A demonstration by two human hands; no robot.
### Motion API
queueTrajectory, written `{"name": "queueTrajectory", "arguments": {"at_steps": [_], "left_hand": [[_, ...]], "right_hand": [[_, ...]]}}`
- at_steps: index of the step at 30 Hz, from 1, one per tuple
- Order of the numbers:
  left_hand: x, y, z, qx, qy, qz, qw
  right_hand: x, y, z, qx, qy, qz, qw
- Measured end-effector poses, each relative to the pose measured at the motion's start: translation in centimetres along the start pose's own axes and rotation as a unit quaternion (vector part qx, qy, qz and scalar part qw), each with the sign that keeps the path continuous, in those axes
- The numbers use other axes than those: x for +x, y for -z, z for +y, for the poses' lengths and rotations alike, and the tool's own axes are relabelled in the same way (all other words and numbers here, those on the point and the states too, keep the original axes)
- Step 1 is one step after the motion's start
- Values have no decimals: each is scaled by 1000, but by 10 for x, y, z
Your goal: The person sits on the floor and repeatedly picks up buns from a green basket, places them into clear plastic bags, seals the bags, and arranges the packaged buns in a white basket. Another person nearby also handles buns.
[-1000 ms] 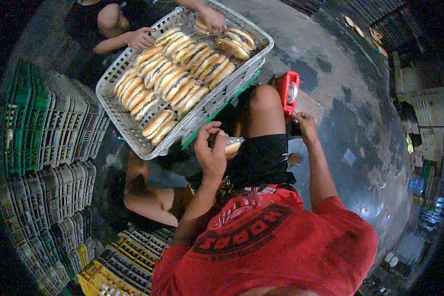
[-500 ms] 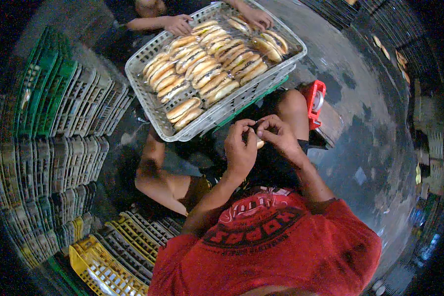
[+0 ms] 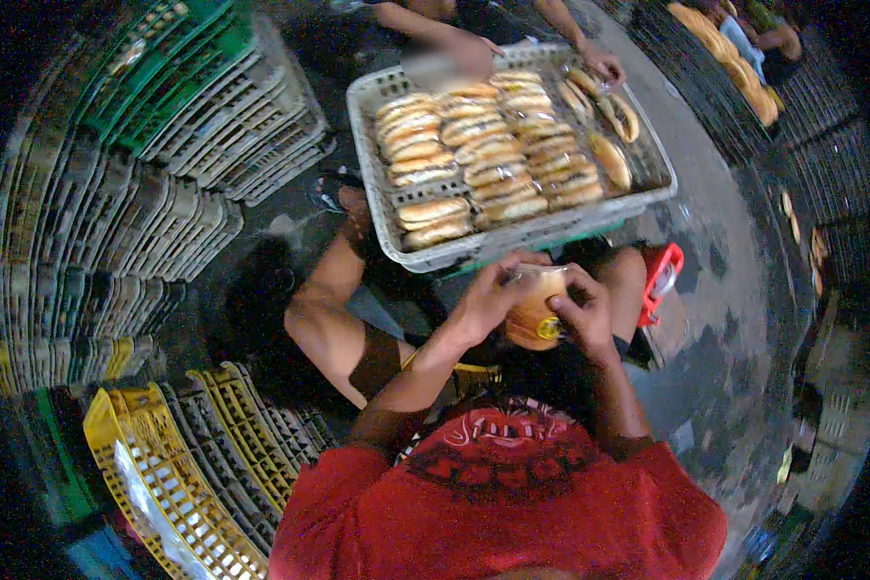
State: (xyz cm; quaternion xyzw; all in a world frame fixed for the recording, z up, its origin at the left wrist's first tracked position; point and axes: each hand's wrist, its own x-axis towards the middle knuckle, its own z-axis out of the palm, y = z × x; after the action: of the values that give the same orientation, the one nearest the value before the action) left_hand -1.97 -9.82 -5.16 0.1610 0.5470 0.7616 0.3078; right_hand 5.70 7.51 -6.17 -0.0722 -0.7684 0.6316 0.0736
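Observation:
In front of my chest, both hands hold a bread bun (image 3: pixel 530 324) in a clear wrapper with a small yellow label. My left hand (image 3: pixel 493 302) grips its left side and upper edge; my right hand (image 3: pixel 588 311) has the right side, thumb on the face. Just beyond them stands a grey plastic crate (image 3: pixel 411 259) filled with rows of wrapped filled buns (image 3: pixel 493 145). At its right end several buns (image 3: pixel 609 159) lie loosely. Another person's hands reach over the far side, the blurred left one (image 3: pixel 464 60) above the rows, the other (image 3: pixel 604 68) at the far right corner.
A red tape dispenser (image 3: pixel 661 285) stands right of my knee. Tall stacks of grey and green crates (image 3: pixel 232 87) rise on the left, with a yellow crate (image 3: pixel 164 474) at lower left. More long buns (image 3: pixel 730 63) lie on racks at far right.
The view has swung, so the crate appears further right. The bun, mostly hidden between my pinched fingers before, now faces up between both hands. The other person's hands have moved along the crate.

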Motion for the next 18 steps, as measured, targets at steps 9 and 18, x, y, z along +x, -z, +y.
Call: {"name": "queueTrajectory", "arguments": {"at_steps": [9,18], "left_hand": [[3,33,31,44,-38,70,996],[115,208,19,889,-44,104,443]], "right_hand": [[43,-27,-26,-210,174,25,962],[135,-31,19,73,53,-55,994]]}}
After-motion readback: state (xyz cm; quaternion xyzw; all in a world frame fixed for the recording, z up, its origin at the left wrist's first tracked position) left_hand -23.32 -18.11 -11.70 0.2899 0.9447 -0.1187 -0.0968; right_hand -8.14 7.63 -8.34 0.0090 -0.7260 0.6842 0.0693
